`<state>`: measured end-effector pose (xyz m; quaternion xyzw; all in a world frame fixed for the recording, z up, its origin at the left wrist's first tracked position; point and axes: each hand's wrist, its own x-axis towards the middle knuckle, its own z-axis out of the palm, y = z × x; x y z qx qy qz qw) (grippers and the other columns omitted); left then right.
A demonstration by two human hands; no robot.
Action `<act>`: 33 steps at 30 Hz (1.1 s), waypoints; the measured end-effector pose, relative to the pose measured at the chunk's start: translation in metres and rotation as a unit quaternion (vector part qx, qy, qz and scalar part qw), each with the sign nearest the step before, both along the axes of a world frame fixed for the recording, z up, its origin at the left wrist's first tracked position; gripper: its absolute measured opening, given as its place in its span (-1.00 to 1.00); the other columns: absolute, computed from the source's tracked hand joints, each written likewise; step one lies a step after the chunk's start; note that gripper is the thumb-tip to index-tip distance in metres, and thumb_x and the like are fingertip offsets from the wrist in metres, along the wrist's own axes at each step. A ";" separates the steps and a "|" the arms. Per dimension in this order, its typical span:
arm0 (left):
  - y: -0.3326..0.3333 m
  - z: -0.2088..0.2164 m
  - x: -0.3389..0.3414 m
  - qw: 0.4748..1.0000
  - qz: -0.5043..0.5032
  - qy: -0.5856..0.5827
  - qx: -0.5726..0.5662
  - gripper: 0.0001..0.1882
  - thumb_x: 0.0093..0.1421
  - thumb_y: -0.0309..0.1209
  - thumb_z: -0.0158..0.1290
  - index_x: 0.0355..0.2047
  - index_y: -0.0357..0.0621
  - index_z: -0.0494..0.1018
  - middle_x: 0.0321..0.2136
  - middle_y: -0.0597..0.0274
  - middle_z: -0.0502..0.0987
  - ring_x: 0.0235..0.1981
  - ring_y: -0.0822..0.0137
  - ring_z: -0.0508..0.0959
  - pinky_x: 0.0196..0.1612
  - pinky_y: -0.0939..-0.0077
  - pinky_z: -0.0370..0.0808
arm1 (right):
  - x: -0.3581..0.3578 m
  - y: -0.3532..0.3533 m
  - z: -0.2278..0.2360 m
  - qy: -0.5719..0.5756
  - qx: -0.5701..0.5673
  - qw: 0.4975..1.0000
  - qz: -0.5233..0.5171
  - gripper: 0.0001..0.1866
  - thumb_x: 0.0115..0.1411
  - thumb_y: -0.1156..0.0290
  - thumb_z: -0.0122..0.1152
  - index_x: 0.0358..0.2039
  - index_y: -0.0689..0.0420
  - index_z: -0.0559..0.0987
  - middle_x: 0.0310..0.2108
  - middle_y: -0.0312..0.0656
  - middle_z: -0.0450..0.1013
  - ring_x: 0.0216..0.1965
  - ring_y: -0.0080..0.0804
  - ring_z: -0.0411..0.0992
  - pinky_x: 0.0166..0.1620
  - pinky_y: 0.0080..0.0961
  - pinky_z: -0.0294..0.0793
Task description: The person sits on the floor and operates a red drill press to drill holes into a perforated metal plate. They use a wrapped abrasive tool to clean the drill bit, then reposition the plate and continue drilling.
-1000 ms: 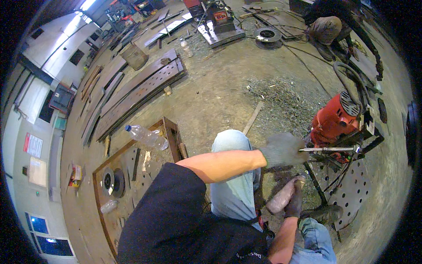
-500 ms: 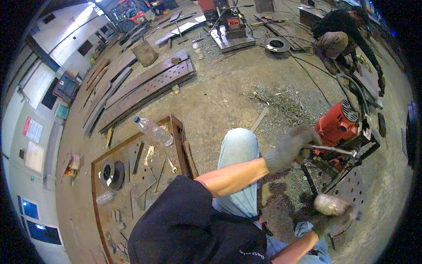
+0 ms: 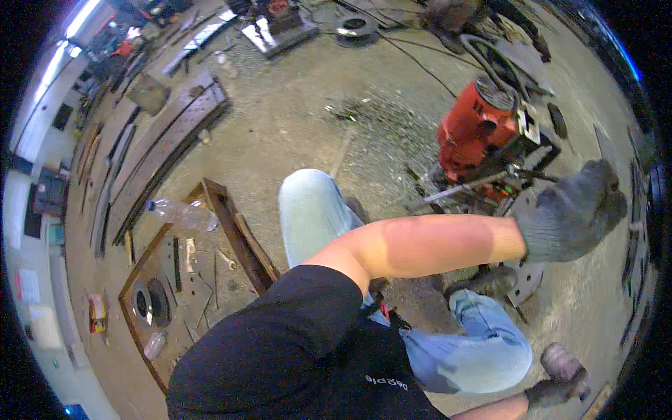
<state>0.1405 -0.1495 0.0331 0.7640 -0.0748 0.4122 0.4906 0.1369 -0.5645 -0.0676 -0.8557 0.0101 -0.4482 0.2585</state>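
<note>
My left hand (image 3: pixel 574 210), in a grey glove, reaches across my body to the right with its fingers curled. It hovers just right of a red motor machine (image 3: pixel 472 126) and a thin metal rod (image 3: pixel 476 185) that sticks out of it. Whether the glove grips anything is hidden. Under it lies a round perforated steel plate (image 3: pixel 525 283). My right hand (image 3: pixel 560 378), also gloved, is low at the bottom right, closed around a greyish cylindrical object. My knees in light jeans (image 3: pixel 311 210) are bent over the concrete floor.
A rusty steel frame (image 3: pixel 238 234) on the left holds a round flange (image 3: pixel 143 304) and small tools, with a plastic bottle (image 3: pixel 182 213) on its corner. Long steel beams (image 3: pixel 164 157) lie beyond. Another person (image 3: pixel 448 10) crouches at the top, near hoses (image 3: pixel 493 63).
My left hand has moved from the rod's left end to the right side of the machine. My right hand has dropped lower, toward the bottom right.
</note>
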 end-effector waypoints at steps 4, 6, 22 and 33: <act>-0.041 0.001 0.030 0.994 -0.020 0.106 -0.005 -0.66 0.29 -0.23 -0.06 -0.12 -0.27 0.43 -0.28 -0.24 0.52 -0.39 -0.20 0.58 -0.34 -0.05 0.54 | -0.019 -0.024 -0.079 0.129 0.134 0.983 -0.004 -0.62 0.34 0.21 0.02 0.09 0.06 0.54 0.07 -0.13 0.50 0.09 -0.12 0.42 0.14 -0.10 0.34; -0.068 -0.016 0.067 0.992 -0.034 0.122 0.011 -0.65 0.26 -0.22 -0.03 -0.12 -0.25 0.46 -0.26 -0.22 0.54 -0.34 -0.17 0.60 -0.30 -0.04 0.55 | -0.053 -0.036 -0.126 0.195 0.212 0.957 -0.041 -0.61 0.34 0.21 0.02 0.09 0.07 0.54 0.07 -0.12 0.50 0.09 -0.13 0.43 0.14 -0.11 0.34; -0.107 -0.327 0.093 0.887 -0.032 0.387 0.250 -0.69 0.13 -0.26 0.13 -0.18 -0.16 0.60 -0.20 0.03 0.64 -0.18 -0.01 0.65 -0.19 0.07 0.59 | -0.246 -0.044 -0.270 0.422 0.541 0.684 -0.250 -0.59 0.34 0.25 0.06 0.14 0.13 0.48 0.07 -0.10 0.49 0.04 -0.20 0.46 0.13 -0.22 0.40; 0.112 -0.283 -0.089 0.797 -0.034 0.546 0.257 -0.77 0.11 -0.39 -0.01 -0.38 -0.22 0.62 -0.49 -0.13 0.60 -0.41 -0.08 0.64 -0.32 0.14 0.59 | 0.000 -0.017 -0.097 0.097 0.390 0.913 0.060 -0.57 0.34 0.27 0.09 0.17 0.17 0.44 0.08 -0.09 0.49 0.01 -0.25 0.48 0.13 -0.30 0.44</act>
